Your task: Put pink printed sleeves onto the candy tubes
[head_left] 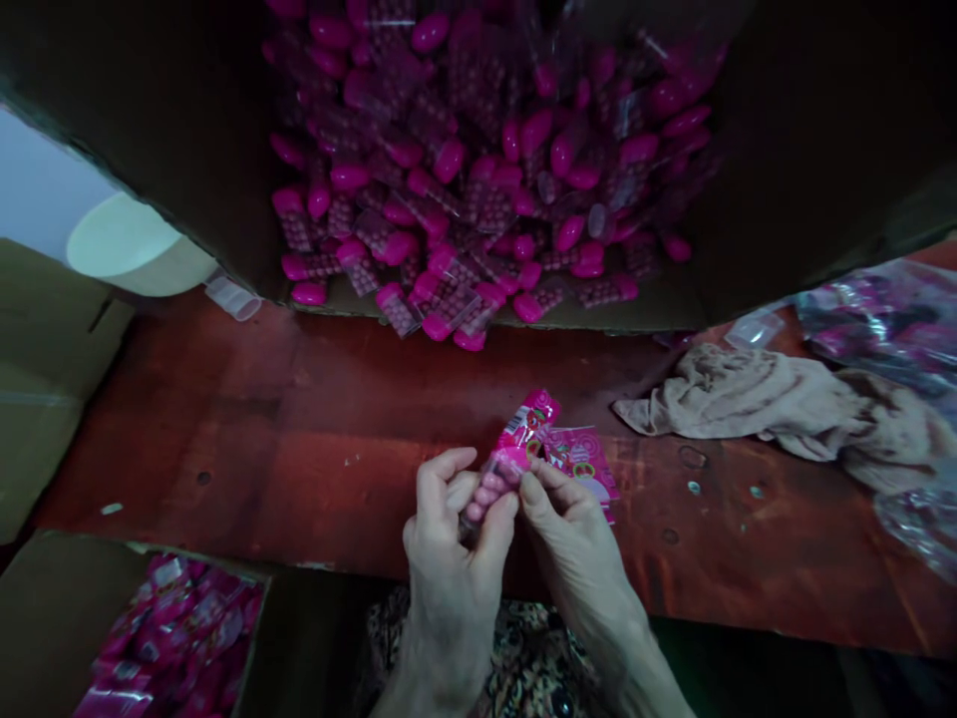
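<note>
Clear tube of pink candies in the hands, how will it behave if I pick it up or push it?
It looks stiff, since the clear tube of pink candies is straight between the left hand and right hand. It is probably light, as fingertips alone hold it. Its smooth plastic may be slippery.

At bottom centre of the frame, the left hand [449, 568] and right hand [575, 543] pinch a clear tube of pink candies [485, 491] with a pink wrapper at its top end. A loose pink wrapper [583, 464] lies just beside them on the red surface [224, 439]. Pink-capped tubes [464, 179] fill a cardboard box [635, 314] at top centre, and a beige cloth [778, 409] lies to the right.
</note>
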Demonstrator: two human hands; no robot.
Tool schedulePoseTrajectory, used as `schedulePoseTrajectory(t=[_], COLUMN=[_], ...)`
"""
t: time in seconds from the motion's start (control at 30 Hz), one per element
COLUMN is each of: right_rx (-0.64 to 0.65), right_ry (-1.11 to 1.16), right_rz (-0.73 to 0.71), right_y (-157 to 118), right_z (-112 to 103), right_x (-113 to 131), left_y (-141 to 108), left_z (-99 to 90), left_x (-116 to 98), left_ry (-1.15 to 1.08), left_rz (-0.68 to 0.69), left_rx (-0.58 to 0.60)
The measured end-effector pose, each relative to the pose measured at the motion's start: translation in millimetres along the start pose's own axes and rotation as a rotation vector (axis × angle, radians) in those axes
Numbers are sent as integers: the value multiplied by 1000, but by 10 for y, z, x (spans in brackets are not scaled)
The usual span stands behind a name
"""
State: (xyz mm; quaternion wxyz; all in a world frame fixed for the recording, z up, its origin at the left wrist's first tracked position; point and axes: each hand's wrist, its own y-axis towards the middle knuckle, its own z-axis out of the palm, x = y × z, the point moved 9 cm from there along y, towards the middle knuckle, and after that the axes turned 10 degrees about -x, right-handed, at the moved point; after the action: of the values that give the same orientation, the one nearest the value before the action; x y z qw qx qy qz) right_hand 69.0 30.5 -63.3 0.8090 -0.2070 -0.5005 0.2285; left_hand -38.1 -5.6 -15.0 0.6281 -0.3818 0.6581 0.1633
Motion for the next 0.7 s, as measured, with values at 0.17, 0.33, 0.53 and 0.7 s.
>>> schedulePoseTrajectory(t=[0.17,0.33,0.53,0.7], right_rx=[-58,67,55,-195], right_ry=[54,123,26,-240], right_rz=[-29,56,-9,-455], right_y=[-50,-66,-29,-104], right_z=[16,140,82,-158], right_x=[120,126,72,438], left_y=[-46,-169,-160,-38], left_z=[64,203,345,238], left_x=[-104,73,240,200], left_ry=[18,-425,-580,-576], left_rz=[106,-228,-572,-478], left_rx=[115,232,284,140])
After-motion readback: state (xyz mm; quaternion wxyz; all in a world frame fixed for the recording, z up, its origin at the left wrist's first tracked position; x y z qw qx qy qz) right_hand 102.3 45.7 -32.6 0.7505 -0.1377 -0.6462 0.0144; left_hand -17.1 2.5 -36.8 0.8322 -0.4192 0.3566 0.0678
